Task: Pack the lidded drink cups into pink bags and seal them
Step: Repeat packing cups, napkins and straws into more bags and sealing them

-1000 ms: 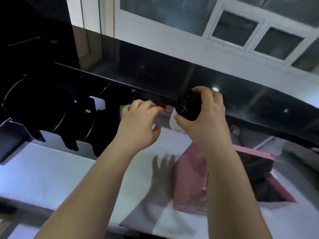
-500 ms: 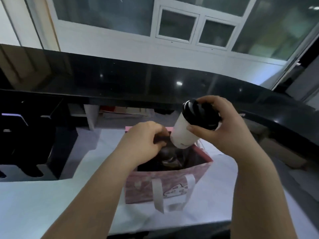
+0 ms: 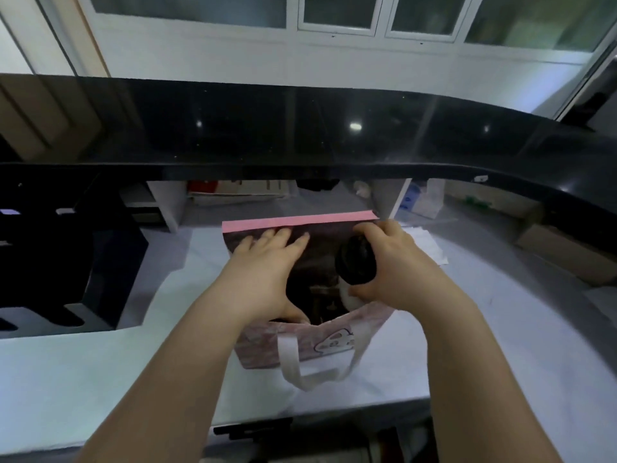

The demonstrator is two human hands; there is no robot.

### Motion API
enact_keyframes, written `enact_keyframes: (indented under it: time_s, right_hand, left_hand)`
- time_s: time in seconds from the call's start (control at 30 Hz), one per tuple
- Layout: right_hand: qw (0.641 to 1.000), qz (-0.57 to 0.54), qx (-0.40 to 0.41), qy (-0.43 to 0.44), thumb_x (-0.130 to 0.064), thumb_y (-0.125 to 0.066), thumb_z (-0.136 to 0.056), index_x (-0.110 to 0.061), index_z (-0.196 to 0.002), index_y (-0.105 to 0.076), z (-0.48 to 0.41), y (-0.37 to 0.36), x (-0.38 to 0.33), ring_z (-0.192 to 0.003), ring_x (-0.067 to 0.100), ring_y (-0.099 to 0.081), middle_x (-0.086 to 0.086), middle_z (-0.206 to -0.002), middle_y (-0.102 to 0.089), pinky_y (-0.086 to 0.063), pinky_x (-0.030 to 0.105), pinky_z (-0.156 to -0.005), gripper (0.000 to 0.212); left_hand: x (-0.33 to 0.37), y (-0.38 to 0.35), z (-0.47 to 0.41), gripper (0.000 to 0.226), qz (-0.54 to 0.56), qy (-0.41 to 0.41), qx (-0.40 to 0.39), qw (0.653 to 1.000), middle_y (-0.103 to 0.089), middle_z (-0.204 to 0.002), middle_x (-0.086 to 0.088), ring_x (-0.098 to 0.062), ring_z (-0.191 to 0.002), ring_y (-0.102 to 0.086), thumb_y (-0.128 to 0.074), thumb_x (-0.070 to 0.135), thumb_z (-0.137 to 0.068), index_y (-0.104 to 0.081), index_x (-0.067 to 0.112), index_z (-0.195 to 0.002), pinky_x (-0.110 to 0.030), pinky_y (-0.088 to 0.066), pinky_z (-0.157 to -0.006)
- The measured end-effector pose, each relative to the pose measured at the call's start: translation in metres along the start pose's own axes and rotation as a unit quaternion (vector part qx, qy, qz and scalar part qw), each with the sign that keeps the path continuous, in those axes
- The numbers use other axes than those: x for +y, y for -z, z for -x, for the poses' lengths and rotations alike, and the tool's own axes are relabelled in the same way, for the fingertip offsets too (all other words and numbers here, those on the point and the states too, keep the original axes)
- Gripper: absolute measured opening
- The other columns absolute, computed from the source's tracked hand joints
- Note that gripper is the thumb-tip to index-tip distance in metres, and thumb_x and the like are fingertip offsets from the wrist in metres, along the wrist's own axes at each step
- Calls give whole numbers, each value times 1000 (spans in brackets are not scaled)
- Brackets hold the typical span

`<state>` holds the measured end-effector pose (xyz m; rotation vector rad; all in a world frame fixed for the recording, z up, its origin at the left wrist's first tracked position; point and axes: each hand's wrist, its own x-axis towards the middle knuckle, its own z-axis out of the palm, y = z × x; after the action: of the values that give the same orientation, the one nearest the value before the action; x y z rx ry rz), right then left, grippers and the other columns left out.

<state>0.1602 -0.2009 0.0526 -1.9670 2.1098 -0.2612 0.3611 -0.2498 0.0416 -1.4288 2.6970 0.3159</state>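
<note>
A pink bag (image 3: 263, 345) with white handles and a cartoon print stands open on the white counter. Its pink far flap (image 3: 297, 221) sticks up behind the opening. My right hand (image 3: 394, 262) grips a white drink cup with a black lid (image 3: 355, 265) by the lid, with the cup lowered partway into the right side of the bag's mouth. My left hand (image 3: 267, 279) rests on the bag's left side, fingers spread over the opening and thumb at the near rim. The dark inside of the bag is hard to read.
A black raised ledge (image 3: 300, 138) runs across above the white counter (image 3: 66, 372). A black slotted holder (image 3: 60, 262) stands at the left. Under the ledge sit white dividers, boxes and papers (image 3: 424, 242). A cardboard box (image 3: 567, 255) lies at the right.
My right hand has brought the cup down from above the bag into its mouth. My left hand has opened and spread over the bag's left side. The view has tilted down.
</note>
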Motion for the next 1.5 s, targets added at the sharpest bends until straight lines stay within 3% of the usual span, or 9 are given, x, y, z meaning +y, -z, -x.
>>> enact_keyframes:
  time_s: [0.17,0.4,0.5,0.77,0.93,1.03,1.13,1.2,1.5]
  right_hand:
    - [991,78,-65,-86,-36,-83,-66,-16,-129,-38,-15,-4,6,-115,31,-42,10,-127,-32,-47,41,-92,79]
    - [985,107,-113,-79,-20,-71,-82,-9,-134,-30,-34,-27,-7,-114,36,-46,16,-130,-33,-42,39,-80,67]
    - [988,94,-115,-51,-18,-69,-83,-13,-137,-29,-30,-38,-3,-114,37,-49,15,-130,-37,-48,42,-83,68]
    - [993,79,-83,-23,-23,-62,-87,-19,-142,-25,-14,-60,2,-118,36,-45,14,-136,-35,-48,44,-89,67]
    - [990,83,-117,-10,-18,-62,-86,-20,-144,-24,-12,-71,6,-123,36,-43,15,-139,-34,-47,43,-96,70]
    - [988,66,-138,-5,-30,-65,-85,-25,-151,-11,-12,-82,9,-136,35,-28,11,-151,-19,-39,45,-106,85]
    - [982,58,-178,1,-57,-57,-85,-36,-151,14,-13,-93,12,-147,24,19,-2,-159,23,-8,51,-119,100]
    - [981,78,-177,12,-67,-45,-87,-38,-149,20,-13,-101,12,-141,19,33,-5,-155,34,7,50,-118,94]
    - [981,87,-170,-4,-66,-25,-94,-38,-146,26,-13,-120,24,-140,21,36,-4,-151,40,10,51,-117,78]
  left_hand:
    - [0,-2,7,133,-23,-15,-24,999,7,-163,2,-21,-150,6,-78,65,-60,12,34,-153,-45,-1,-122]
    - [4,-13,4,131,-20,-26,4,999,20,-161,-2,-21,-148,20,-75,67,-62,12,32,-153,-47,2,-122]
    - [5,-16,4,124,-8,-25,35,999,15,-162,-2,-21,-149,13,-69,70,-67,12,31,-154,-44,3,-122]
    - [9,-21,4,121,0,-22,50,999,25,-160,-6,-26,-147,22,-61,77,-68,16,35,-152,-46,6,-121]
    - [10,-24,5,123,-13,-28,52,998,27,-159,-7,-27,-145,27,-61,78,-68,18,34,-151,-48,6,-121]
    - [9,-27,6,124,-27,-29,63,997,26,-159,-7,-27,-145,27,-61,79,-67,16,34,-152,-48,7,-121]
    - [6,-30,8,125,-30,-20,74,997,25,-160,-6,-26,-146,26,-59,82,-64,16,35,-152,-49,6,-121]
    - [2,-32,9,123,-29,-13,76,997,24,-160,-5,-26,-146,26,-56,85,-64,15,36,-152,-50,4,-121]
    - [-5,-34,19,111,27,-18,72,997,21,-161,1,-17,-146,24,-56,79,-70,7,40,-152,-43,6,-121]
